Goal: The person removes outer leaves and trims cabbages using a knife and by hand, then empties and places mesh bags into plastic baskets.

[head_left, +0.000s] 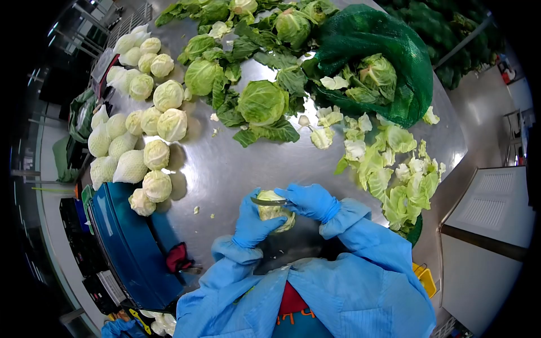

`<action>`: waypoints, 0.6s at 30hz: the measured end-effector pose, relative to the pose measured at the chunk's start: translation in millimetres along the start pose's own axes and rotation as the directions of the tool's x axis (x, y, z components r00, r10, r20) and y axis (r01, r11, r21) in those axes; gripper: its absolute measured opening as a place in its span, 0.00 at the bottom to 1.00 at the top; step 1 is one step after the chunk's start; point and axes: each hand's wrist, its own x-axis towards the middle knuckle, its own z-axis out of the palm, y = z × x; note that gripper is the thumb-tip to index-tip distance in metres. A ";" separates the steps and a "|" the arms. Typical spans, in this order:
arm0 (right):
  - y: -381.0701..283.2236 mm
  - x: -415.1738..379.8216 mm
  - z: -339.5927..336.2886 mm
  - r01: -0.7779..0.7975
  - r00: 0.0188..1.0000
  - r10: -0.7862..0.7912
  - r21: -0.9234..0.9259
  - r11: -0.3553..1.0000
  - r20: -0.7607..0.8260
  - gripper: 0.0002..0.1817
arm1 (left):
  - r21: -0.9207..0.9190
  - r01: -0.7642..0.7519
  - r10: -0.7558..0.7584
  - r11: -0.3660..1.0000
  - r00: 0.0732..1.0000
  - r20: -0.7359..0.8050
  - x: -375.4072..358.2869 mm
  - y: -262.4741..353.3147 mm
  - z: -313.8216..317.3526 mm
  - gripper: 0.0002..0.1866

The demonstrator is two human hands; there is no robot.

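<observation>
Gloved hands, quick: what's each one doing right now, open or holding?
Left hand: closed around the side of a cabbage.
Right hand: closed on a knife, its blade across the cabbage.

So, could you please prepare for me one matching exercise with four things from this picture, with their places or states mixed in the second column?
Things:
1. left hand
2. loose leaves
3. right hand
4. mesh bag

Places or states:
A. grips a knife
B. pale green, lying to the right of both hands
C. dark green and open, with another cabbage inside
D. steadies a cabbage from its left side

Right pairs: 1-D, 2-B, 3-A, 4-C
</observation>
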 end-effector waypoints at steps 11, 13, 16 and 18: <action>17.5 -3.3 18.5 -0.102 0.988 0.142 0.460 0.882 -0.053 0.13 | 0.154 -0.101 0.078 0.983 0.986 0.146 8.6 3.4 -25.8 0.49; 15.9 -3.8 18.6 -0.312 0.937 0.334 0.663 0.681 0.097 0.14 | 0.075 -0.076 0.060 0.994 0.978 0.199 9.4 0.9 -30.1 0.50; 23.9 -2.5 21.8 -0.452 0.726 0.621 0.886 0.107 0.295 0.15 | -0.175 0.051 -0.014 0.983 0.978 0.208 6.8 7.2 -31.2 0.51; 47.9 -4.8 23.3 -0.283 0.599 0.748 0.950 -0.136 0.285 0.18 | -0.104 -0.032 0.056 0.994 0.971 0.232 6.8 2.9 -33.8 0.53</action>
